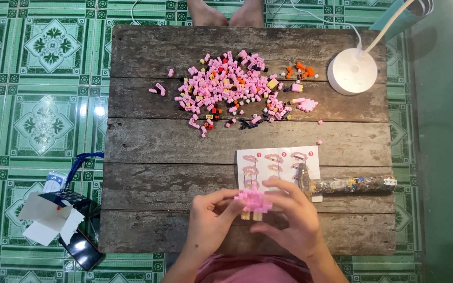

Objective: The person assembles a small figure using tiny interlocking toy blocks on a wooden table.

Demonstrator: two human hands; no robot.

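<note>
Both my hands hold a small pink brick model point(253, 200) with pale yellow bricks at its bottom, just above the near part of the wooden table point(158, 141). My left hand point(209, 220) grips its left side with thumb and fingers. My right hand point(295, 219) wraps around its right side, fingers over the top. A heap of loose small bricks point(232, 86), mostly pink with some yellow, orange and black, lies on the far half of the table. A printed instruction sheet point(279, 160) lies just beyond my hands.
A hammer point(342, 184) with a worn handle rests across the sheet's right edge. A white round lamp base point(352, 71) stands at the far right. On the green tiled floor to the left lie an opened box point(51, 215) and a dark phone point(84, 250). Someone's bare feet point(226, 13) show beyond the table.
</note>
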